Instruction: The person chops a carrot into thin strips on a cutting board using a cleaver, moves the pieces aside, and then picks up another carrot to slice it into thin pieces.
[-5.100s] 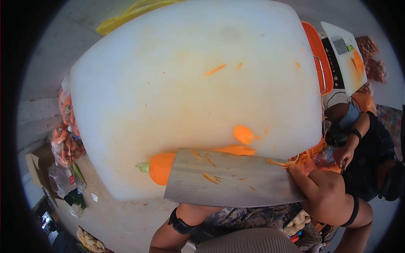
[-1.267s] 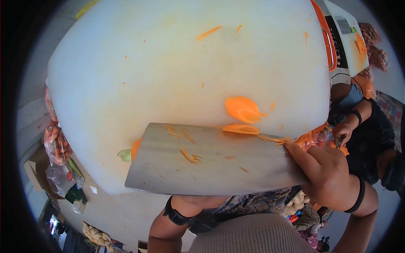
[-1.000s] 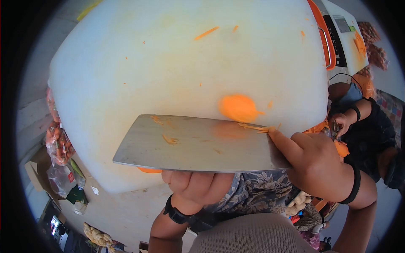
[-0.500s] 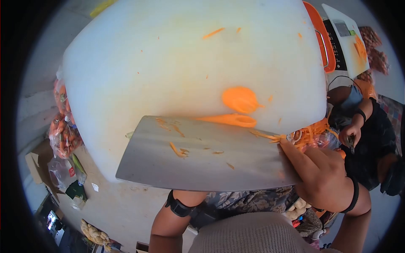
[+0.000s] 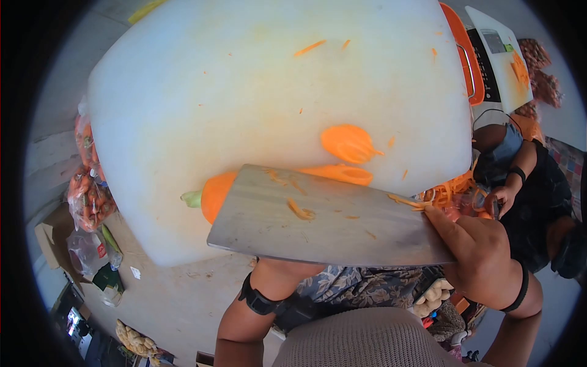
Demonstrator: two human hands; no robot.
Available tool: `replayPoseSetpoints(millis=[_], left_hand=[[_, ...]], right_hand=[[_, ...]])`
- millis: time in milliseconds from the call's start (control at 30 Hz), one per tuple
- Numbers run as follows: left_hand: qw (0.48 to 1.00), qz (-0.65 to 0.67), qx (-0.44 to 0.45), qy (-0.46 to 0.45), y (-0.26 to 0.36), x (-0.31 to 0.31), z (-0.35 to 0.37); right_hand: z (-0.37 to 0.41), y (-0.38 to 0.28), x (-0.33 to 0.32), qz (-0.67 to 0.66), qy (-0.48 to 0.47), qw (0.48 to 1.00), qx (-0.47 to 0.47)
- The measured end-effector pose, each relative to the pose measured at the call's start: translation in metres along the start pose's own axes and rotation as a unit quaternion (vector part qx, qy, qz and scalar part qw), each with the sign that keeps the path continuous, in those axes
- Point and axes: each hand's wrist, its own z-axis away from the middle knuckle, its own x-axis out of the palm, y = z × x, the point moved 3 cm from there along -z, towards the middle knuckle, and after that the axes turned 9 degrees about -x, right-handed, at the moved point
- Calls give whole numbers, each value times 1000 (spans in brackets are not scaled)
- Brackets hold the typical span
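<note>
My right hand [image 5: 480, 248] grips a wide cleaver [image 5: 324, 220] at its handle end. The blade's broad face is turned up, with bits of orange shaving stuck to it. Beneath the blade lies a carrot [image 5: 218, 192] on the white cutting board [image 5: 244, 79]. Its green stem end shows on the left and a flat cut face on the right; the middle is hidden. A carrot slice [image 5: 347, 144] lies flat just beyond the carrot. My left hand [image 5: 284, 269] is near the board's front edge, with its fingers hidden behind the blade.
Carrot strips [image 5: 452, 191] lie in a heap past the board's right edge. A person [image 5: 532, 183] works there, near another white board [image 5: 507, 61] with carrot pieces. An orange tub [image 5: 465, 49] stands behind. Bagged carrots [image 5: 92, 199] and a cardboard box [image 5: 58, 238] are at left.
The cleaver has slid right and tilted slightly, uncovering the carrot's stem end. My right hand has moved right with it. The other person's hand has shifted toward the heap of strips.
</note>
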Motion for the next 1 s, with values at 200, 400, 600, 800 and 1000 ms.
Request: replayPoseSetpoints(millis=[200, 400, 600, 800, 1000], left_hand=[[997, 79, -16, 7, 1, -1, 0], [1000, -2, 29, 9, 5, -7, -7], [978, -154, 87, 110, 18, -10, -22], [982, -118, 83, 122, 19, -10, -37], [982, -113, 80, 129, 18, -9, -37]], right_hand=[[-13, 1, 0, -2, -8, 1000, -19], [-22, 5, 6, -13, 5, 1000, -26], [-34, 7, 11, -3, -15, 1000, -17], [-54, 9, 20, -6, -23, 1000, -17], [-47, 3, 17, 4, 21, 999, -26]])
